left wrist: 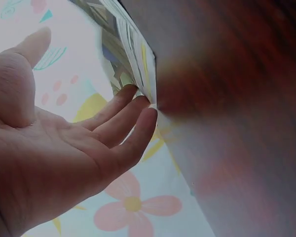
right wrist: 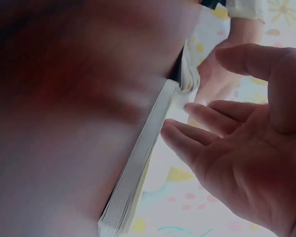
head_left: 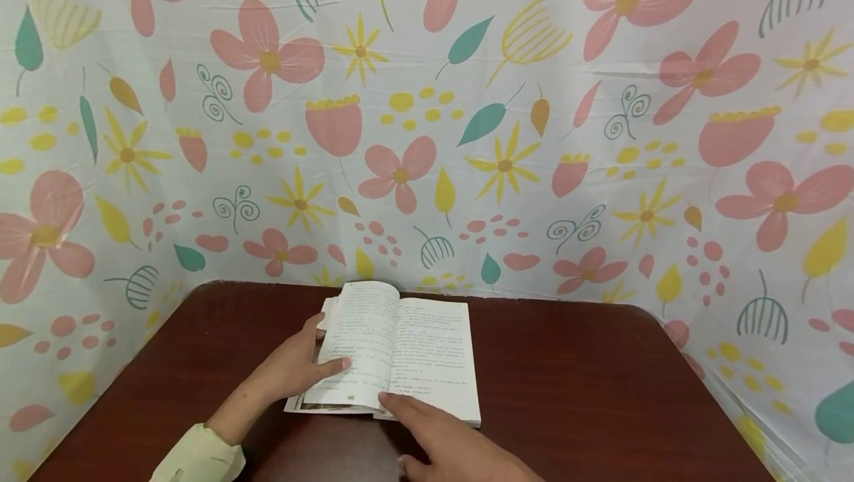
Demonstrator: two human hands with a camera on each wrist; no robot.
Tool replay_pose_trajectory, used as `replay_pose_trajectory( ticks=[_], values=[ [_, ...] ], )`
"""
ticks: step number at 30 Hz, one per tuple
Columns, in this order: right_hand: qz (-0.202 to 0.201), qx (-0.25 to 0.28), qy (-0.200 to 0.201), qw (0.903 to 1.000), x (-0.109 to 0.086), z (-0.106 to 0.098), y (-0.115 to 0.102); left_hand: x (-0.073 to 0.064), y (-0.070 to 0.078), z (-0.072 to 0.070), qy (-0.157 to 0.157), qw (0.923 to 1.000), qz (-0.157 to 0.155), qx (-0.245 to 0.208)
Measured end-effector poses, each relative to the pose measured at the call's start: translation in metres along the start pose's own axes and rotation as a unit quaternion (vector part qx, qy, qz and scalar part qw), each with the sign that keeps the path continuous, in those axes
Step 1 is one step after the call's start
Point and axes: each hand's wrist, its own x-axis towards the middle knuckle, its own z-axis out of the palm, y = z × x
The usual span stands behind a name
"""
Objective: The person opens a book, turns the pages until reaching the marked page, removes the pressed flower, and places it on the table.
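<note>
An open book with printed text lies on the dark red table, its left pages bowed up towards the spine. At its left edge is my left hand, the thumb reaching over the left page. In the left wrist view, the fingertips of that hand meet the edges of the pages, while the thumb stands apart from them. My right hand has its fingers extended over the lower edge near the spine. The right wrist view shows its fingertips right at the book's thick page block.
The reddish-brown table has rounded far corners and extends on both sides of the book. A white curtain printed with flowers and leaves hangs behind it and along both sides. A pale sleeve covers the left forearm.
</note>
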Motion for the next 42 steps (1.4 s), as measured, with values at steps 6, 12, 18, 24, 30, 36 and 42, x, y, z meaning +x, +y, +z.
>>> replay_pose_trajectory(
  ticks=[6,12,18,24,30,36,42],
  values=[
    [0.003,-0.036,0.056,0.9978,0.003,-0.011,0.017,-0.002,0.0,0.002,-0.005,0.9987,0.03,0.04],
    [0.037,-0.114,0.1,0.9877,0.0,-0.023,0.037,-0.008,0.001,0.002,-0.04,0.9903,0.084,0.104],
    [0.057,-0.151,0.101,0.9817,0.0,-0.028,0.047,-0.011,0.003,0.002,-0.054,0.9874,0.087,0.121],
    [0.041,-0.176,0.101,0.9784,-0.001,-0.03,0.049,-0.013,0.002,0.0,-0.054,0.9863,0.092,0.126],
    [0.036,-0.154,0.099,0.9824,-0.002,-0.034,0.05,-0.013,0.002,0.0,-0.061,0.9853,0.095,0.128],
    [0.018,-0.131,0.095,0.9866,-0.003,-0.039,0.049,-0.013,0.002,0.0,-0.063,0.9848,0.093,0.132],
    [0.036,-0.101,0.135,0.985,-0.005,-0.043,0.048,-0.013,0.0,0.0,-0.066,0.9842,0.093,0.135]
  ],
)
